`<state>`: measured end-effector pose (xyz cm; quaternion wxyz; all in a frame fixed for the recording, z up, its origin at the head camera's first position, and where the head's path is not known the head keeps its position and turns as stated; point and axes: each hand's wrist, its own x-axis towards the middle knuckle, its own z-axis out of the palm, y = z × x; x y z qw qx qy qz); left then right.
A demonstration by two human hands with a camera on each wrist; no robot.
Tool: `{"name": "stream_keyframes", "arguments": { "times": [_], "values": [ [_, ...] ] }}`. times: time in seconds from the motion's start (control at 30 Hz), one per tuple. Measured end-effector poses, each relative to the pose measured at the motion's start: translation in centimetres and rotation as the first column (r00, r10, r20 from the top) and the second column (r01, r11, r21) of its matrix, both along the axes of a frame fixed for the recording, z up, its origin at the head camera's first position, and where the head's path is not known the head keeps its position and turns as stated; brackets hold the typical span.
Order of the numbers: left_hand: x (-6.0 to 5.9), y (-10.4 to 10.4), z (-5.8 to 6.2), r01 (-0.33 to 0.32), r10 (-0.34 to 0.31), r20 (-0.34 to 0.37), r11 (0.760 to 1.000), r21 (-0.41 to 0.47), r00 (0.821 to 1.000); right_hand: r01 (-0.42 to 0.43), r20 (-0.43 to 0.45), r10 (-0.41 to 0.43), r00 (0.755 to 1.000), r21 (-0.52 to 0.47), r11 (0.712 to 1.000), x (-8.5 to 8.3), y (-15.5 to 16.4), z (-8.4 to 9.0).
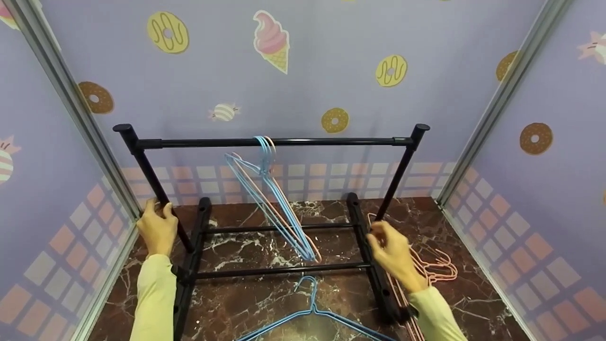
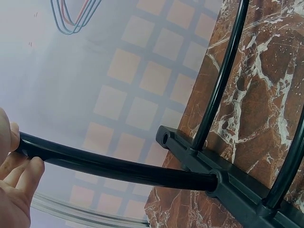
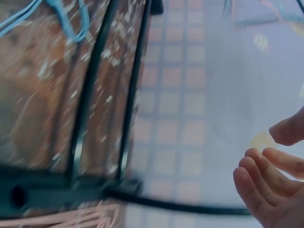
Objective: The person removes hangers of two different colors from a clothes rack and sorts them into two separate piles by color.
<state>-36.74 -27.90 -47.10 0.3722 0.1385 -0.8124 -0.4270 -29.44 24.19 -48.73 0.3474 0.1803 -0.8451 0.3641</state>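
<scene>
Left hand [image 1: 157, 228] grips the black rack's left post [image 1: 154, 182]; right hand [image 1: 390, 251], fingers loosely apart and holding nothing, partly hides pink hangers [image 1: 438, 270] behind it.

Blue hanger [image 1: 315, 310] lies on marble floor [image 1: 473, 284]

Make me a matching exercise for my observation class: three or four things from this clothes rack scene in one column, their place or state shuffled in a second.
Things:
1. left hand
2. right hand
3. blue hanger
4. pink hangers

Places or states:
A. lying on the marble floor in front of the rack
B. gripping the rack's left upright
C. piled on the floor to the right of the rack's base
D. open, near the right upright, holding nothing

Pairs: 1-B, 2-D, 3-A, 4-C
</scene>
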Motion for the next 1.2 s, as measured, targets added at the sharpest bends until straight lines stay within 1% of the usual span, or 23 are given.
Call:
{"name": "stream_keyframes", "arguments": {
  "times": [0.13,0.27,0.4,0.63,0.8,0.9,0.97,1.03,1.2],
  "values": [
    [0.1,-0.1,0.0,-0.004,0.004,0.006,1.0,0.006,1.0,-0.067,0.013,0.066,0.998,0.041,0.997,-0.9,-3.1,1.9],
    [0.2,0.0,0.1,0.003,-0.003,0.027,1.0,0.027,1.0,-0.126,0.089,0.122,0.989,0.046,0.991,-1.3,-5.9,3.6],
    [0.2,0.1,0.2,0.01,-0.011,0.03,1.0,0.027,0.999,-0.177,0.145,0.171,0.975,0.032,0.984,-1.6,-8.1,4.9],
    [0.4,-0.2,0.3,0.006,-0.006,0.012,1.0,0.021,1.0,-0.26,0.199,0.249,0.948,0.035,0.965,-2.5,-11.4,6.5],
    [0.5,-0.2,0.1,0.007,-0.008,0.032,1.0,0.015,0.999,-0.33,0.248,0.317,0.915,0.013,0.944,-2.9,-13.4,7.1],
    [0.4,-0.2,0.1,0.01,-0.01,0.041,1.0,0.011,0.999,-0.359,0.261,0.345,0.901,0.006,0.933,-3.1,-14.4,7.2],
    [0.4,-0.1,0.0,0.013,-0.013,0.041,1.0,0.01,0.999,-0.357,0.264,0.343,0.901,0.003,0.934,-3.2,-14.9,7.2],
    [0.3,-0.1,0.0,0.013,-0.013,0.044,1.0,0.007,0.999,-0.341,0.268,0.328,0.906,0.001,0.94,-3.4,-15.2,7.1],
    [0.1,-0.1,0.1,0.011,-0.011,0.033,1.0,0.005,0.999,-0.282,0.248,0.272,0.93,0.006,0.959,-3.7,-15.8,7.1]
  ]
}}
